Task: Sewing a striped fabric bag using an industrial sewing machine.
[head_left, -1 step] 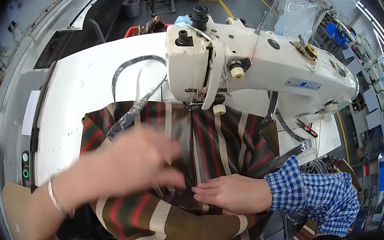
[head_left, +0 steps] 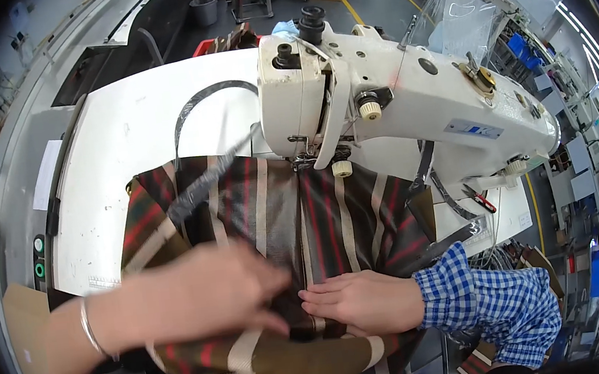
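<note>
Partly covered: striped fabric (head_left: 326,239) | blurred: left hand (head_left: 226,284) | contact: unclear

right fingers (head_left: 321,289) on striped fabric (head_left: 273,212), sewing machine (head_left: 407,93) beyond

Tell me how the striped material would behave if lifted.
The striped material would probably flop, since it ripples and bunches around the right hand. Its dark face looks glossy, so it may slip a little. Lifting might tug its far edge, which lies at the head of the sewing machine.
</note>
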The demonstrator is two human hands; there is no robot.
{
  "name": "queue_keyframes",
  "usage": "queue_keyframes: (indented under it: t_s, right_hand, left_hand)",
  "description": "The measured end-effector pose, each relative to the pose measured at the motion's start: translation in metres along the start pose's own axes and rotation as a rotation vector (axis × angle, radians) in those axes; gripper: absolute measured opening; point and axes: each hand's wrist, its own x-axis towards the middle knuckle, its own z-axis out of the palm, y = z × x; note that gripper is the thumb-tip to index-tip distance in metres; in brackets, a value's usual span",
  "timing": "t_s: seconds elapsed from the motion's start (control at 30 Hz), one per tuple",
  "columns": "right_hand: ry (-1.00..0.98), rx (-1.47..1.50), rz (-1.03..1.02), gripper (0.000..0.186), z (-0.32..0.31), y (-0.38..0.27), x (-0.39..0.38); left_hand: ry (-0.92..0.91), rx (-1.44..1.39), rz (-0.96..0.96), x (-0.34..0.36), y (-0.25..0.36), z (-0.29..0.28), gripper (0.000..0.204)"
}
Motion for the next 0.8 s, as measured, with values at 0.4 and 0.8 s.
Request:
queue_keyframes:
  t_s: [0.4, 0.8]
  right_hand:
    - [-0.086, -0.308, 0.235, 0.056, -0.013, 0.0, -0.017]
    - [0.095, -0.149, 0.045, 0.047, -0.011, -0.01, -0.012]
  left_hand:
    - [0.289, 0.212, 0.178, -0.017, 0.019, 0.063, 0.022]
    - [0.061, 0.147, 0.188, -0.004, 0.018, 0.059, 0.03]
